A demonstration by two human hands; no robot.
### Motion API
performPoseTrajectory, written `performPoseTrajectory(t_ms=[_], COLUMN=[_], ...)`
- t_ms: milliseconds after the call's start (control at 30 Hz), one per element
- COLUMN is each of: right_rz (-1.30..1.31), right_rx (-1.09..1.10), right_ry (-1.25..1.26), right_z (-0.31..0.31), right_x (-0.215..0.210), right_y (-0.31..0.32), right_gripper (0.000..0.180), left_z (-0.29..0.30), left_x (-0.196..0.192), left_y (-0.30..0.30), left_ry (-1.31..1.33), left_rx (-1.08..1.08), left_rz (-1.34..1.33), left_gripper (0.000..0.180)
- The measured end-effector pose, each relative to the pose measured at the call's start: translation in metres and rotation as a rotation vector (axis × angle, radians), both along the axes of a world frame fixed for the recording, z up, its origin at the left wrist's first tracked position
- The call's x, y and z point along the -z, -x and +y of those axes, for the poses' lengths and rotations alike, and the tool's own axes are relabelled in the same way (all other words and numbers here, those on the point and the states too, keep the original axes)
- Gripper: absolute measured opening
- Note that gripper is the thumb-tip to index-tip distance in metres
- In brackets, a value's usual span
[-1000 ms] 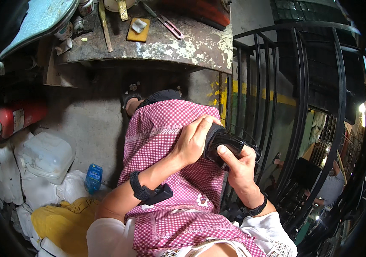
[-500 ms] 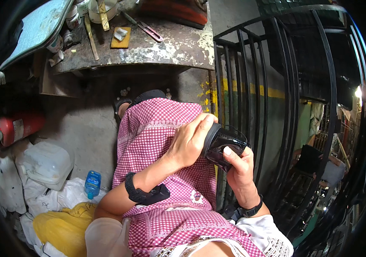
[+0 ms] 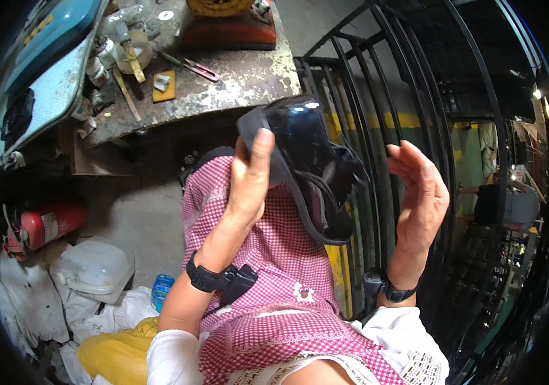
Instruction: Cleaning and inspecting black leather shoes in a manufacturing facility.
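Broadly, the biggest thing before me is the black barred gate (image 3: 409,115) on my right, its curved bars running from the top of the view down past my right arm. Next in size is the worn metal workbench (image 3: 248,77) above my hands, paint flaked off its top, with a red-handled pair of pliers (image 3: 194,66), a roll of tape (image 3: 130,54) and a small yellow block (image 3: 164,86) lying on it. Below that, my lap is covered by a pink checked cloth (image 3: 274,256) that fills the middle of the view.

To my left on the floor I see a white plastic jerrycan (image 3: 91,269), a red fire extinguisher (image 3: 46,224) lying on its side just behind it, and a yellow bag (image 3: 114,353) near the lower edge, with a small blue bottle (image 3: 162,292) between the jerrycan and the bag.

Then the thing in hand: black welding goggles (image 3: 309,167) with a dark strap, raised above the checked cloth and level with the bench's front edge. My left hand (image 3: 248,179) grips them at their left side, thumb laid upward on the frame, fingers closed behind it. My right hand (image 3: 422,192) is spread open, fingers slightly curled, holding nothing, just beside the goggles and apart from them. Each wrist wears a black band.
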State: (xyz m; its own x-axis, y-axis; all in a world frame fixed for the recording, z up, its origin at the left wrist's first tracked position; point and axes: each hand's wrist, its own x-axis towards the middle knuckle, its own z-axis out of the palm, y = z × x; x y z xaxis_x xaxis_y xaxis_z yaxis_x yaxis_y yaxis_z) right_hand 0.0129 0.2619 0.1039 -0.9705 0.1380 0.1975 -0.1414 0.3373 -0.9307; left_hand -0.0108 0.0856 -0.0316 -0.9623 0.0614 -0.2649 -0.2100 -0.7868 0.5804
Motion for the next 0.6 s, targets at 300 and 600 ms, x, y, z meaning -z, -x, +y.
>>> performPoseTrajectory(t_ms=[300, 600], right_rz=[-0.172, -0.348], right_rx=[0.086, -0.191], right_ry=[0.159, 0.138], right_z=[0.007, -0.021], right_x=[0.053, 0.088], right_y=[0.004, 0.076], right_gripper=[0.029, 0.031], left_z=[-0.056, -0.14], left_x=[-0.007, 0.007], left_y=[0.007, -0.014], left_ry=[0.036, -0.044], left_rx=[-0.101, -0.414], left_rz=[-0.239, -0.418], left_gripper=[0.07, 0.06])
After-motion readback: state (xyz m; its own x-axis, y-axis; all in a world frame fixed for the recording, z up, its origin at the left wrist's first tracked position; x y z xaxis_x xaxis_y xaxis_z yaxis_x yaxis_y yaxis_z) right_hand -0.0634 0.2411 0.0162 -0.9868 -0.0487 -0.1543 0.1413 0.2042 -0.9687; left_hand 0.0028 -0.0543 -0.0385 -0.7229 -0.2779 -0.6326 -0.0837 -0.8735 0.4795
